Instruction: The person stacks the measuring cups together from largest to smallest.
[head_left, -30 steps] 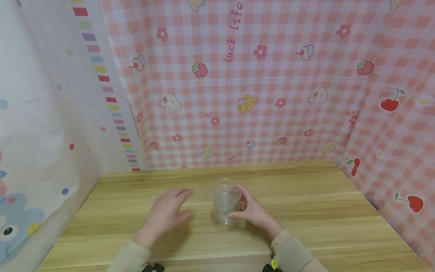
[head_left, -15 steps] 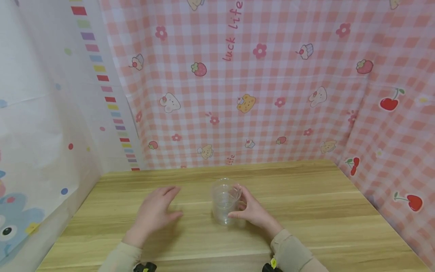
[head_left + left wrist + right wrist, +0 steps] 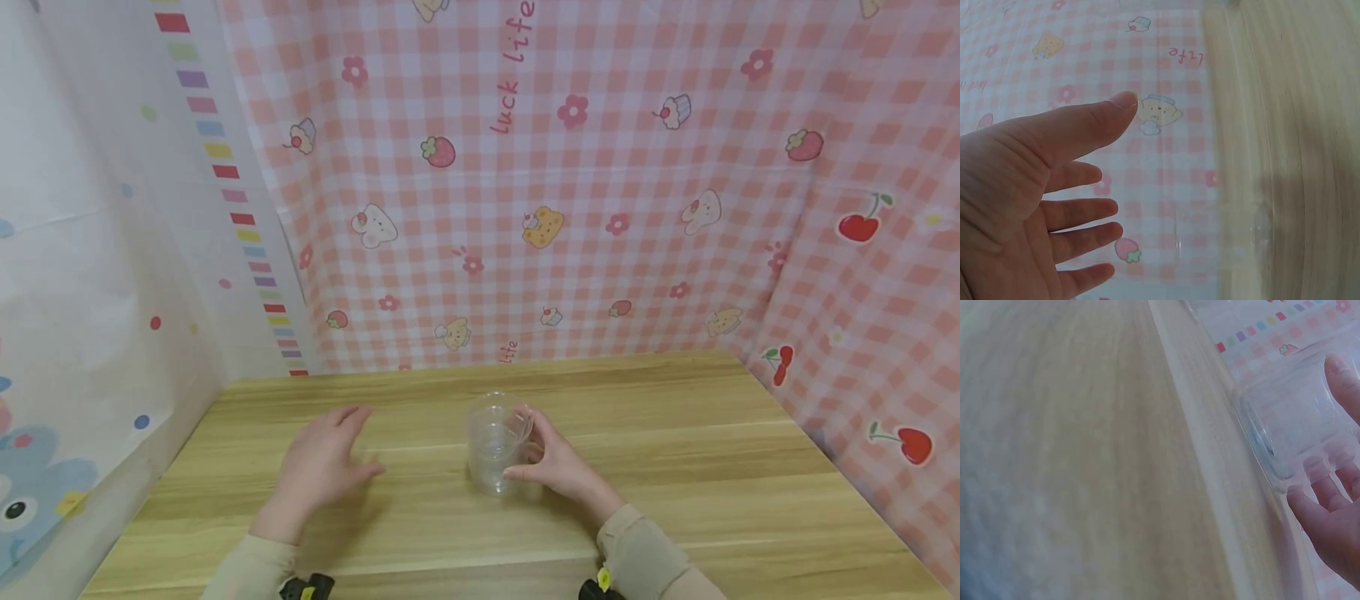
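A clear plastic cup (image 3: 491, 454) stands upright near the middle of the table. My right hand (image 3: 558, 467) grips its right side, thumb at the front and fingers behind; the right wrist view shows those fingers against the clear wall of the cup (image 3: 1291, 419). Left of it, my left hand (image 3: 318, 458) hovers over the table, fingers spread and holding nothing. Past its fingers, the left wrist view shows a second faint clear cup (image 3: 1262, 234) on the table. In the head view the left hand hides that one.
The wooden table (image 3: 675, 500) runs back to a pink checked curtain (image 3: 600, 183). More checked cloth with cherries (image 3: 861, 225) hangs along the right side. A white printed sheet (image 3: 90, 250) closes off the left.
My left hand has moved left, away from the cup in my right hand, its fingers staying spread. The right hand and its cup have stayed in place.
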`<state>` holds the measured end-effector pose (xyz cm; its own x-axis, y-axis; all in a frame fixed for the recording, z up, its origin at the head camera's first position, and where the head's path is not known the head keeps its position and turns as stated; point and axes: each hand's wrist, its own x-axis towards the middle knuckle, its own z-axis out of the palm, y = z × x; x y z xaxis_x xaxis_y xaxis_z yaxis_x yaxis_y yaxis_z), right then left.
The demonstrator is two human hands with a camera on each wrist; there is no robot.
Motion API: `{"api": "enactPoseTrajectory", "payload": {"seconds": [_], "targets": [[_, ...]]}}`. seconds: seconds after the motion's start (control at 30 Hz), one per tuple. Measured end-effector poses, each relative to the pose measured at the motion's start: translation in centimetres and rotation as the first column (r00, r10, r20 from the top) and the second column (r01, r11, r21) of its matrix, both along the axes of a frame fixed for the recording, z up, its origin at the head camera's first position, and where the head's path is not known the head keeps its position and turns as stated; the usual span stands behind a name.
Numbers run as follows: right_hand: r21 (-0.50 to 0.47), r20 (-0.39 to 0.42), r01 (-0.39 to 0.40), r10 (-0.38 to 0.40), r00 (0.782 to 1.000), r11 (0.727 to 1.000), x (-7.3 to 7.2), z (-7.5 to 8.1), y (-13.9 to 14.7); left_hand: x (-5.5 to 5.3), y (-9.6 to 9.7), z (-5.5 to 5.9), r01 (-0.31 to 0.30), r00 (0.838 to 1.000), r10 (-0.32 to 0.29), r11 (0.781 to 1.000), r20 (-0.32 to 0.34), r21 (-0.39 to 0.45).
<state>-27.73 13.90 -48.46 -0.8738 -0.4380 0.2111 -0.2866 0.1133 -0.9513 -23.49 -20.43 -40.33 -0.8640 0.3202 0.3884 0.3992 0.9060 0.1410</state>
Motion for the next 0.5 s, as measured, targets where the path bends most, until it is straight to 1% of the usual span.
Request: {"api": "enactPoseTrajectory", "payload": {"seconds": [0.17, 0.27, 0.4, 0.5], "targets": [[0.007, -0.009, 0.001, -0.001, 1.000, 1.000, -0.07, -0.03, 0.09, -0.05, -0.43, 0.09, -0.048, 0.998, 0.047, 0.999, 0.045, 0.011], [0.014, -0.009, 0.002, -0.002, 1.000, 1.000, -0.05, 0.01, 0.10, -0.08, -0.60, 0.09, -0.084, 0.994, 0.081, 0.996, 0.077, 0.035], [0.017, -0.003, -0.001, 0.001, 1.000, 1.000, -0.04, 0.04, 0.09, -0.06, -0.75, 0.09, -0.143, 0.981, 0.133, 0.987, 0.138, 0.068], [0.015, 0.001, 0.001, -0.001, 1.000, 1.000, -0.02, 0.09, 0.10, -0.07, -0.83, 0.12, -0.177, 0.971, 0.161, 0.981, 0.176, 0.076]]}}
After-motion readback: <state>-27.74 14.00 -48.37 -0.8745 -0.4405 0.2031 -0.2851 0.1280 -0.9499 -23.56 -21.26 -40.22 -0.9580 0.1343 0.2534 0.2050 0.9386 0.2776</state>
